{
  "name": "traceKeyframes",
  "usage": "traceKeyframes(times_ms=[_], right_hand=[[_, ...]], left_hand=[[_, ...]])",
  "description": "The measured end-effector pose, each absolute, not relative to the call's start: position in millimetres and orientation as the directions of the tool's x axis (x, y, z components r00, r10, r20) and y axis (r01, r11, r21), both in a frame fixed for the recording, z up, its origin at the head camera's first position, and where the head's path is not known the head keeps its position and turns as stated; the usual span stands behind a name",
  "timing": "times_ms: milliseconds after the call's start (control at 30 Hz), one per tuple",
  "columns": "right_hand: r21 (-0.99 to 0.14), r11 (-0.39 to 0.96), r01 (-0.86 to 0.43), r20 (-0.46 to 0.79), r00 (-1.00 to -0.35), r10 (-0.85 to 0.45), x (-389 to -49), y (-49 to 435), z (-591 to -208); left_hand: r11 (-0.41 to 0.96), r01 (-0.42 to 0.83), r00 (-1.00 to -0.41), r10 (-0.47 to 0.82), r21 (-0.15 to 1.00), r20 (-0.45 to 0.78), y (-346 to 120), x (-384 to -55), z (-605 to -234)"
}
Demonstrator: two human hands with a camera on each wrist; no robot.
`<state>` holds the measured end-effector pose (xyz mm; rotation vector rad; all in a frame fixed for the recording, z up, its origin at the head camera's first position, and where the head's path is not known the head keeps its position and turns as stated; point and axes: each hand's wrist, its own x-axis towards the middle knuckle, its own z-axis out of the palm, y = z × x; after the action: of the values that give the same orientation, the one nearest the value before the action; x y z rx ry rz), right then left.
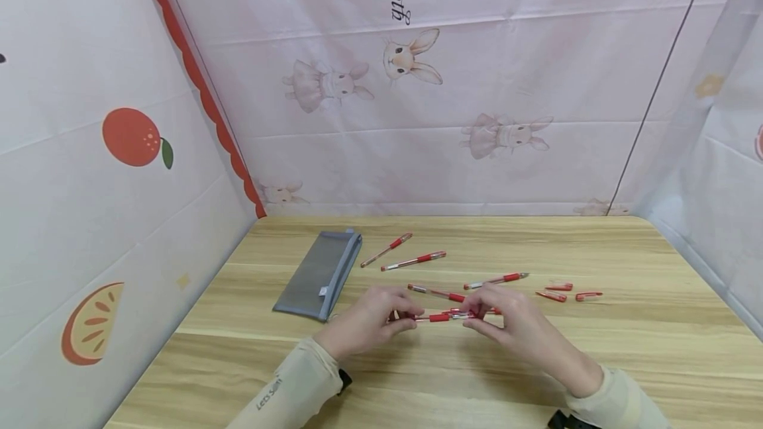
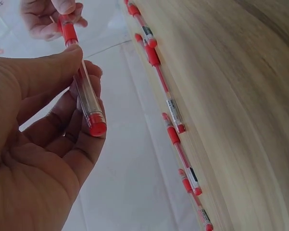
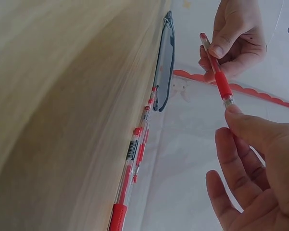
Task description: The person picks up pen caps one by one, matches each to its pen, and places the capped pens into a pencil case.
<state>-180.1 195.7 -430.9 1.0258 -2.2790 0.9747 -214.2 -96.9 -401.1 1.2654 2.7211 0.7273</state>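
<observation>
My left hand (image 1: pixel 372 320) pinches the clear barrel of a red gel pen (image 1: pixel 439 318) between thumb and fingers, just behind its red grip. The barrel's red end plug shows against the palm in the left wrist view. At the pen's other end my right hand (image 1: pixel 518 330) pinches a clear and red pen cap (image 2: pixel 66 18) between thumb and forefinger, over the tip. The fingertips partly hide this cap. Both hands hold the pen level above the table, close to another pen (image 1: pixel 437 293) lying behind it.
A grey mesh zip pouch (image 1: pixel 310 273) lies left on the wooden table (image 1: pixel 393 376). Several red pens lie beyond the hands, among them an uncapped pen (image 1: pixel 497 280). To the right are loose caps, one a red cap (image 1: pixel 589 296). Printed cloth walls enclose the table.
</observation>
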Motion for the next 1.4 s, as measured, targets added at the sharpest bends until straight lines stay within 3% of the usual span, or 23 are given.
traceKeyframes(times_ms=[800, 1200, 1400], right_hand=[[-0.485, 0.575, -0.659, 0.517, -0.746, -0.419, -177.2, 193.1, -429.1], [-0.522, 0.536, -0.664, 0.505, -0.746, -0.433, -175.4, 191.9, -428.2], [-0.498, 0.510, -0.701, 0.557, -0.709, -0.431, -175.1, 191.0, -426.9]], left_hand=[[0.522, 0.749, -0.632, 0.747, 0.408, 0.205, -95.6, -215.3, -408.6], [0.584, 0.754, -0.652, 0.721, 0.300, 0.237, -88.6, -206.7, -407.1], [0.586, 0.758, -0.651, 0.701, 0.285, 0.291, -84.0, -202.3, -408.3]])
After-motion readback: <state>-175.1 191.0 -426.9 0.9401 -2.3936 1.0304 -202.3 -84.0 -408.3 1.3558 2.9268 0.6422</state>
